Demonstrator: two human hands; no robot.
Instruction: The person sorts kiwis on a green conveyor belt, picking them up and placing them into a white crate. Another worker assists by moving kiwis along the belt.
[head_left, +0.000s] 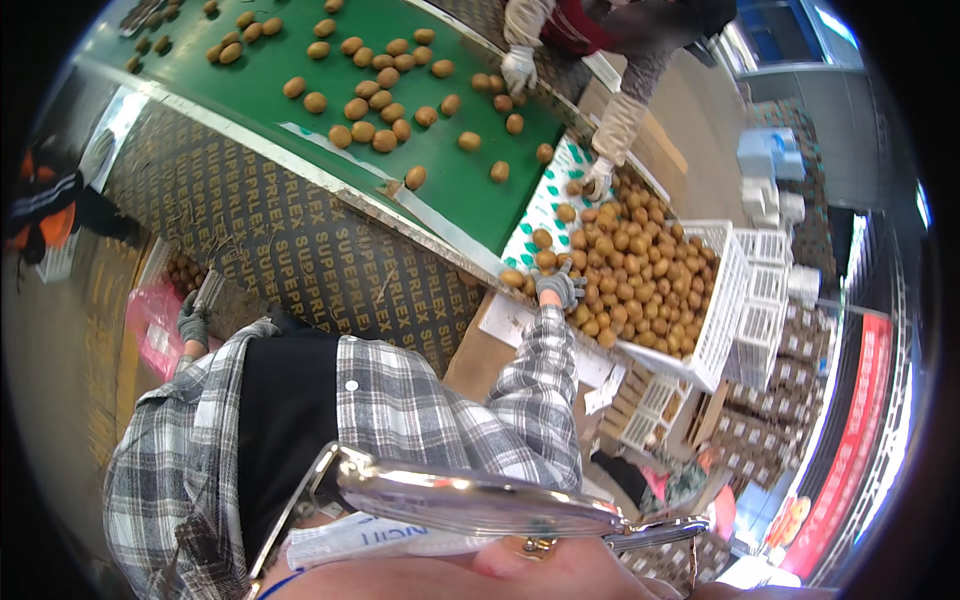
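Observation:
Many kiwifruits (630, 255) lie heaped at the end of a sorting table and run into a white plastic crate (726, 300) on the right. My right hand (561, 288), in a grey glove, rests palm down with fingers apart at the near left edge of the heap, touching fruit. A white sheet with green leaf prints (531, 225) lies beneath the nearest kiwifruits. At the left, my left hand (193, 322), also gloved in grey, is beside the rim of a container holding kiwifruits (185, 274) and a pink plastic bag (148, 322); its grip is unclear.
Loose kiwifruits are scattered over a green conveyor belt (255, 82) with a pale metal edge (247, 140). Across it, a co-worker's white-gloved hands (519, 70) touch fruit. Another person (56, 199) is at far left. Stacked white crates (759, 315) stand beyond the full crate.

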